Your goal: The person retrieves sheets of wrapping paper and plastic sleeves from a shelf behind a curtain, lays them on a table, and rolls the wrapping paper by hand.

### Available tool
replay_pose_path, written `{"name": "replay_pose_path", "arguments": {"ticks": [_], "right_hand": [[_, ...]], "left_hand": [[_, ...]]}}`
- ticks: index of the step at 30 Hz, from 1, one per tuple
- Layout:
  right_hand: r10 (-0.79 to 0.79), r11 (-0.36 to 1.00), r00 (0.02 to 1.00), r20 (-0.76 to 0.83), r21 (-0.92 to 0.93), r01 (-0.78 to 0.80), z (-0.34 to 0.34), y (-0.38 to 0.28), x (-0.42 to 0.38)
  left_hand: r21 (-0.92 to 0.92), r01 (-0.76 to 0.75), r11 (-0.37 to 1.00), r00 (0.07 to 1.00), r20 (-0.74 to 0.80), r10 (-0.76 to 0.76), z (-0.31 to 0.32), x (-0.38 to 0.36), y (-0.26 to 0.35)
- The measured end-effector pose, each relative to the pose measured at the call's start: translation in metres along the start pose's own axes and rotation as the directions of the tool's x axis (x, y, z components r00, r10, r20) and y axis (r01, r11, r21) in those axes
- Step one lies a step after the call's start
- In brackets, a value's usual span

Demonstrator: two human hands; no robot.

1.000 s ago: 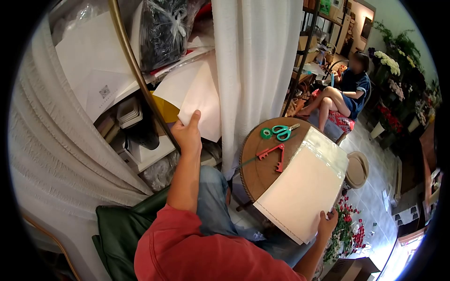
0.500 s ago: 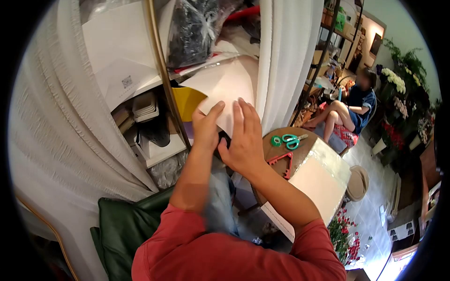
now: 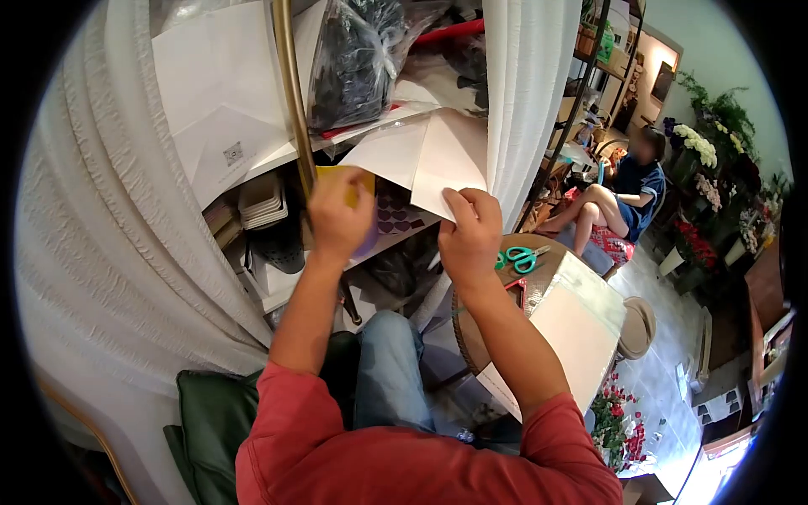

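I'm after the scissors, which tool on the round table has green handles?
The scissors at the table's far edge; the other tool nearer the right hand is red.

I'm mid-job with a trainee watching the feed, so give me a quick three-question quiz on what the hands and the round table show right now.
1. True or false: the right hand pinches a cream sheet sticking out of the shelf.
2. What lies on the round table? A) green scissors B) a hammer C) a cup
3. What colour is the sheet by the left hand?

Key: 1 true; 2 A; 3 yellow, on the yellow sheet.
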State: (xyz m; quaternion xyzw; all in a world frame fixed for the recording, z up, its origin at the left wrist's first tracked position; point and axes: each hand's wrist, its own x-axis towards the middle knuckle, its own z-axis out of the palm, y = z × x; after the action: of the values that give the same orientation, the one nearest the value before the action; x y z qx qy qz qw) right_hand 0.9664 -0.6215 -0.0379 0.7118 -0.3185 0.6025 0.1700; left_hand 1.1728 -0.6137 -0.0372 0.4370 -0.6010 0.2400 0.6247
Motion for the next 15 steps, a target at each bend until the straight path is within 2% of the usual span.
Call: {"name": "replay_pose_path", "arguments": {"ticks": [1,2,3,5,6,7,9,10,12,13,15], "right_hand": [[0.014,1.0,1.0,-0.006,0.01,-0.013,-0.006,0.004,0.0],[0.028,0.999,1.0,-0.012,0.019,-0.028,-0.011,0.007,0.001],[0.017,1.0,1.0,-0.016,-0.006,-0.017,-0.013,0.011,0.001],[-0.037,0.998,0.999,-0.016,-0.044,0.037,-0.02,0.014,0.004],[-0.096,0.993,0.995,-0.012,-0.071,0.095,-0.021,0.014,0.005],[-0.094,0.993,0.995,-0.012,-0.074,0.093,-0.021,0.013,0.006],[-0.183,0.98,0.983,0.008,-0.082,0.183,-0.019,0.012,0.006],[-0.186,0.979,0.982,0.008,-0.085,0.186,-0.021,0.012,0.005],[-0.229,0.968,0.971,0.065,-0.092,0.234,-0.024,0.014,0.005],[-0.232,0.966,0.971,0.059,-0.102,0.237,-0.026,0.015,0.005],[-0.252,0.962,0.961,0.11,-0.082,0.262,-0.033,0.021,0.005]], "left_hand": [[0.097,-0.079,0.992,0.992,-0.093,0.088,-0.002,0.014,-0.007],[0.203,-0.168,0.965,0.977,-0.1,0.191,-0.006,0.029,-0.011],[0.206,-0.173,0.963,0.981,-0.056,0.188,-0.008,0.046,-0.008],[0.094,-0.252,0.963,0.96,0.147,0.237,-0.002,0.085,-0.016],[0.009,-0.23,0.973,0.941,0.255,0.221,0.007,0.104,-0.015],[0.01,-0.244,0.97,0.908,0.353,0.225,0.021,0.12,-0.013],[0.109,-0.394,0.913,0.772,0.577,0.264,0.051,0.144,-0.004],[0.107,-0.393,0.913,0.774,0.574,0.266,0.067,0.151,-0.004],[0.252,-0.526,0.812,0.659,0.725,0.202,0.101,0.153,-0.013],[0.248,-0.531,0.81,0.661,0.72,0.212,0.111,0.152,-0.016],[0.342,-0.471,0.813,0.634,0.772,0.042,0.129,0.151,-0.02]]}}
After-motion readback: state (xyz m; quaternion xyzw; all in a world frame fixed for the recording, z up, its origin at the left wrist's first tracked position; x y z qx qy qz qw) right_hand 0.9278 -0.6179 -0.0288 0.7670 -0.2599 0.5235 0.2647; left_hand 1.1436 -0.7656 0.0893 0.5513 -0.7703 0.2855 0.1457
